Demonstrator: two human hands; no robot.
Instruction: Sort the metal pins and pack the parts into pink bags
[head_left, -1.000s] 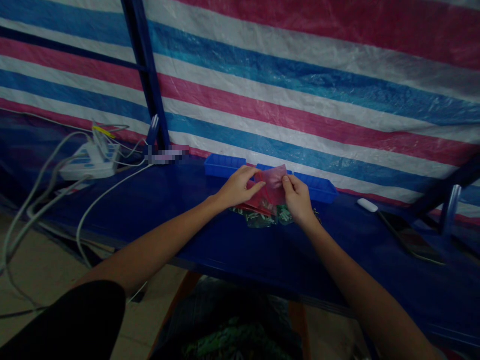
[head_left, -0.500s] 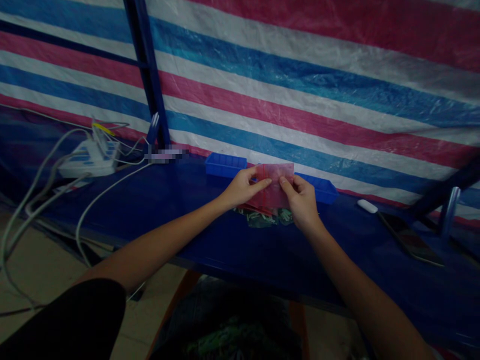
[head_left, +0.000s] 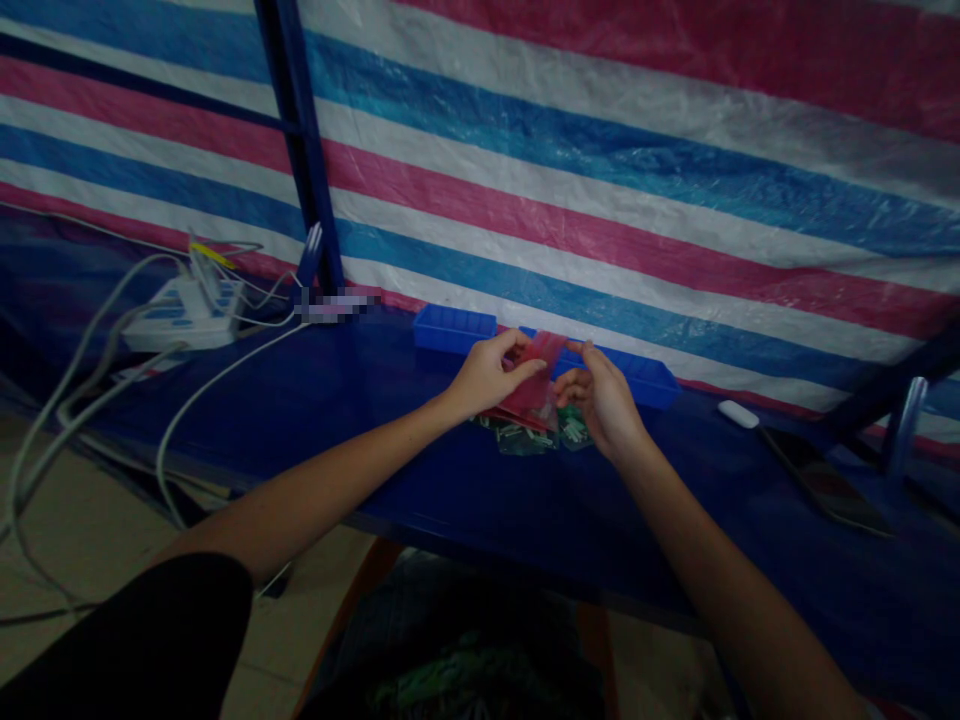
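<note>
A pinkish-red plastic zip bag (head_left: 541, 382) is pinched at its left side between the thumb and fingers of my left hand (head_left: 487, 375). My right hand (head_left: 611, 402) is at the bag's right side with its fingers apart. Its index fingertip reaches the bag's upper right edge; whether it is touching or inside the mouth, I cannot tell. Under the bag, more red bags (head_left: 517, 415) lie over clear bags of small pale pieces (head_left: 525, 440). Some greenish small pieces (head_left: 574, 428) sit beneath my right hand.
Blue plastic bins (head_left: 454, 330) line the back of the blue table (head_left: 450, 490). A white power strip (head_left: 187, 315) with cables is at left. On the right lie a small white case (head_left: 739, 414) and a dark phone (head_left: 821, 480). A striped sheet (head_left: 600, 200) hangs behind.
My right hand has released its thumb pinch on the bag and spread its fingers at the right edge. The bag has turned and appears narrower. My left hand keeps its hold.
</note>
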